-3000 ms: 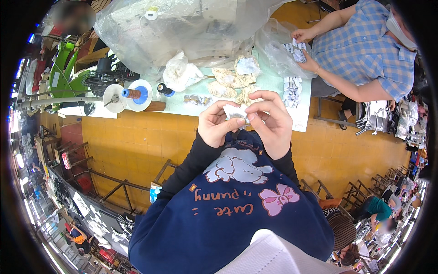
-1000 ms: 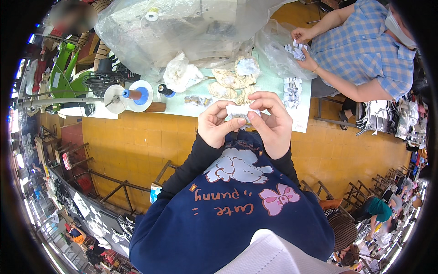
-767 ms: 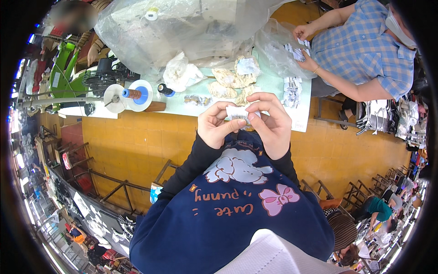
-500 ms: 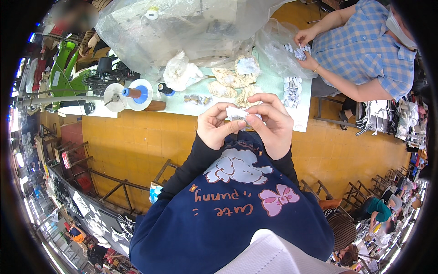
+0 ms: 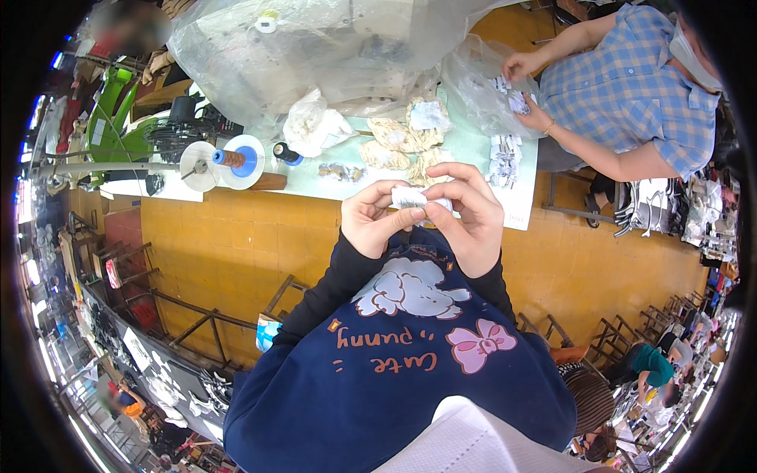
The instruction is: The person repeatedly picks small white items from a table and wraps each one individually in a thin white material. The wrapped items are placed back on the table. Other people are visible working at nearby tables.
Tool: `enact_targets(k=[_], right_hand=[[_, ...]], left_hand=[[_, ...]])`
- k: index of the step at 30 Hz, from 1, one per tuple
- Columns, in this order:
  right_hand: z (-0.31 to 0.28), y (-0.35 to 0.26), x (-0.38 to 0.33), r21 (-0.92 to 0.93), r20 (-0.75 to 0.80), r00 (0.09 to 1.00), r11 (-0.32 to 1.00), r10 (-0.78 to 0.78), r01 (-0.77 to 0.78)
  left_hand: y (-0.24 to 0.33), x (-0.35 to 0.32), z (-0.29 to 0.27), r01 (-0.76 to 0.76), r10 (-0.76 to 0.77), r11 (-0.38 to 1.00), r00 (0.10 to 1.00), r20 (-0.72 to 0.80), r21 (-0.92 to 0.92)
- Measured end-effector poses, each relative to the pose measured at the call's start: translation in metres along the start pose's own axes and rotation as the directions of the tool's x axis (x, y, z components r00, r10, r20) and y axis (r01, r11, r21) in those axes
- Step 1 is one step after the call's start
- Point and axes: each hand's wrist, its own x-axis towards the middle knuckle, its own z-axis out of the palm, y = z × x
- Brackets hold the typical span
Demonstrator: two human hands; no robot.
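Just in front of my chest, both hands hold a small stack of white labels [image 5: 408, 198] with dark print along the edges. My left hand [image 5: 371, 221] is closed on the stack's left part, thumb on the near side and fingers behind. My right hand [image 5: 471, 217] pinches the right end between thumb and index finger, its other fingers bent above. Beyond my hands lie yellowish bundles in clear plastic [image 5: 386, 154] on the pale green table [image 5: 315, 184]. To their right are bundles of similar white labels [image 5: 505, 160].
A large clear plastic sheet [image 5: 315, 55] covers the table's far part. Thread spools [image 5: 240, 161] and a dark thread cone [image 5: 285, 153] stand left, near a white plastic bag [image 5: 313, 124]. At right, a co-worker in a checked shirt [image 5: 623, 87] handles white labels. Stools [image 5: 213, 317] stand behind left.
My right fingers have shifted slightly at the labels' right end; my left hand stays put. The co-worker's hands have moved farther apart.
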Motion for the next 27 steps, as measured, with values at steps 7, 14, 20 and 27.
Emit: enact_targets(k=[7, 14, 20, 27], right_hand=[[0.0009, -0.0017, -0.0004, 0.052, 0.016, 0.999, 0.998, 0.040, -0.040], [0.0014, -0.0035, -0.0006, 0.057, 0.041, 0.998, 0.997, 0.042, -0.044], [-0.0028, -0.0065, -0.0023, 0.033, 0.081, 0.997, 0.999, 0.018, -0.020], [0.0011, -0.0102, -0.0047, 0.110, 0.051, 0.994, 0.989, 0.096, -0.101]], left_hand=[[-0.0011, -0.0022, -0.0001, -0.015, 0.016, 0.999, 1.000, 0.010, -0.038], [0.0012, -0.0037, -0.0002, -0.004, 0.004, 1.000, 1.000, 0.021, 0.005], [0.0033, -0.0071, 0.0012, -0.001, 0.000, 1.000, 1.000, 0.024, 0.013], [0.0054, -0.0104, 0.0018, 0.007, -0.009, 0.998, 1.000, 0.029, 0.060]])
